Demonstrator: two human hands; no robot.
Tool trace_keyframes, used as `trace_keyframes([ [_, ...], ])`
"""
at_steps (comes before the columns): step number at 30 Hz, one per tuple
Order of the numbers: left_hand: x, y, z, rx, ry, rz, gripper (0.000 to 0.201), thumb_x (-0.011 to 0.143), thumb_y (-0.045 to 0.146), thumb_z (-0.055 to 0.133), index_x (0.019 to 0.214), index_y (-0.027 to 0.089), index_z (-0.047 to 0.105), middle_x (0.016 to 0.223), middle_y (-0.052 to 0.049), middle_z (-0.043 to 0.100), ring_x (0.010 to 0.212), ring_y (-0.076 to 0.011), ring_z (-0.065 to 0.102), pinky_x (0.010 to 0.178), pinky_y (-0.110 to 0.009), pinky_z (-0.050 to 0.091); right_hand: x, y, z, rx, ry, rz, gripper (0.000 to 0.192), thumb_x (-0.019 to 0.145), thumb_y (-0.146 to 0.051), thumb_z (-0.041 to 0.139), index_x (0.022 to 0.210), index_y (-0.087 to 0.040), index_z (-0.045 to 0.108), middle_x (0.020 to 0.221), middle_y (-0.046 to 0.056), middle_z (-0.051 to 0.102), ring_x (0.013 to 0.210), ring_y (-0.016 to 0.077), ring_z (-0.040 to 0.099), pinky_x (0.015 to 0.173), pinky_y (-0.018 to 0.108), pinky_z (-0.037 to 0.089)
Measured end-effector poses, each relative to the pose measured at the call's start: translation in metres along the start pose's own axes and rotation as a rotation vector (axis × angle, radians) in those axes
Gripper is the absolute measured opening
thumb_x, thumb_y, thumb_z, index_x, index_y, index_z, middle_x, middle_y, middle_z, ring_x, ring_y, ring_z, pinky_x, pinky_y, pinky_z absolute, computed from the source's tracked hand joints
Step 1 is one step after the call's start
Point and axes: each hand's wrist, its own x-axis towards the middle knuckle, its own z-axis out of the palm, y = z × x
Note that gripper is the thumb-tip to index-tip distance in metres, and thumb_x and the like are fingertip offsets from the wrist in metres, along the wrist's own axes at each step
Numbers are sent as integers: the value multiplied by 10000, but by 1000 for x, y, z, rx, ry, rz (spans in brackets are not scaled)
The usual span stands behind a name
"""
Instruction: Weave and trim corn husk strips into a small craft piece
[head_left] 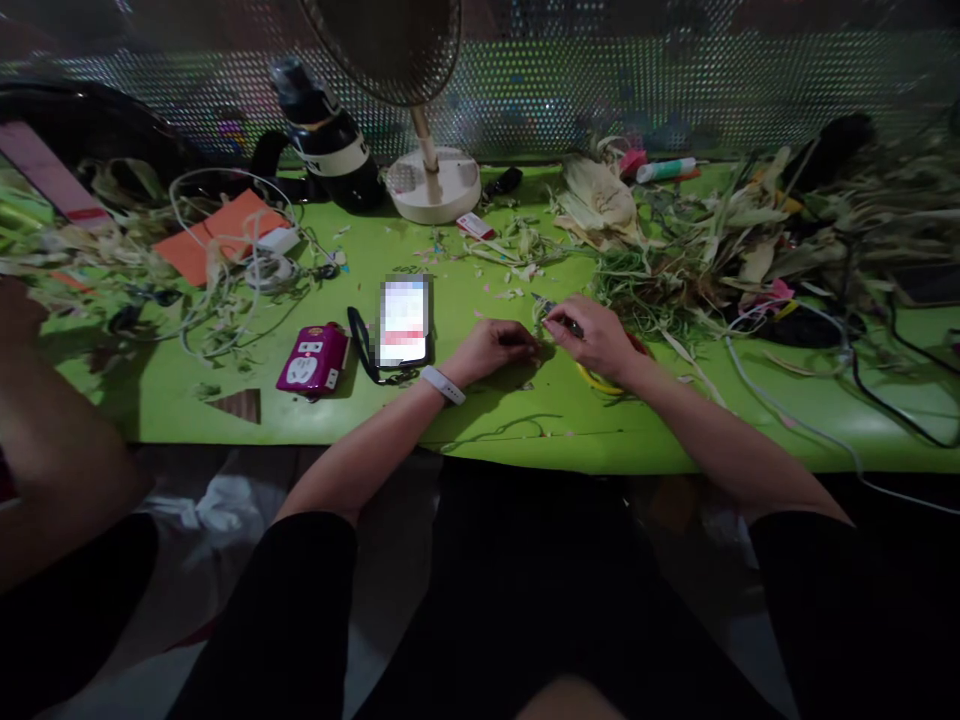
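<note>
My left hand, with a pale band on its wrist, rests low over the green table, fingers curled and pressed together. Whatever they pinch, if anything, is too small to make out. Close to its right, my right hand is closed in a pinch. A thin dark pointed tip shows beyond its fingers, beside pale plant scraps. Under the palm and wrist lie a yellow curved piece and a red piece; whether they belong to the pointed tip I cannot tell.
A phone and a magenta power socket lie left. Behind stand a fan and black bottle. Dried husks and green stalks pile up right, near a white cable. Another person's arm is at far left.
</note>
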Motion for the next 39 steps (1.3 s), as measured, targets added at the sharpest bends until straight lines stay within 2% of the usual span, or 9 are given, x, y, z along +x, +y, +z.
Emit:
trace_keyframes([
  [3, 0, -2, 0, -75, -29, -45, 210, 752, 330, 733, 797, 131, 685, 773, -43, 733, 703, -120, 682, 718, -268, 573, -3, 8, -3, 27, -113, -45, 167, 916, -270, 513, 975, -174, 635, 942, 100, 662, 859, 219, 579, 768, 341, 427],
  [6, 0, -3, -1, -118, -30, -46, 275, 723, 380, 761, 795, 128, 676, 760, -34, 724, 694, -116, 682, 724, -266, 575, -5, 12, 2, -4, -184, -112, 216, 874, -236, 536, 1040, -160, 652, 997, 119, 673, 923, 239, 589, 801, 353, 443],
  [17, 1, -1, -5, -140, -40, -116, 322, 731, 400, 773, 804, 139, 599, 796, -43, 748, 737, -134, 723, 741, -284, 595, -5, 9, 6, 43, -190, -91, 239, 862, -235, 540, 1057, -174, 666, 978, 109, 697, 927, 238, 602, 839, 368, 445],
  [32, -1, 0, -13, -109, -112, -63, 321, 770, 413, 739, 832, 134, 593, 833, -74, 751, 795, -157, 733, 785, -321, 594, 1, 16, 11, 24, -187, -168, 250, 899, -269, 518, 1059, -188, 691, 946, 102, 714, 889, 229, 607, 806, 361, 446],
  [39, -3, 1, -15, -85, -116, -44, 233, 781, 330, 723, 830, 141, 595, 836, -65, 752, 787, -139, 726, 776, -289, 588, 4, 16, 8, 8, -183, -209, 263, 916, -286, 509, 1067, -169, 690, 967, 124, 708, 902, 244, 604, 810, 380, 440],
])
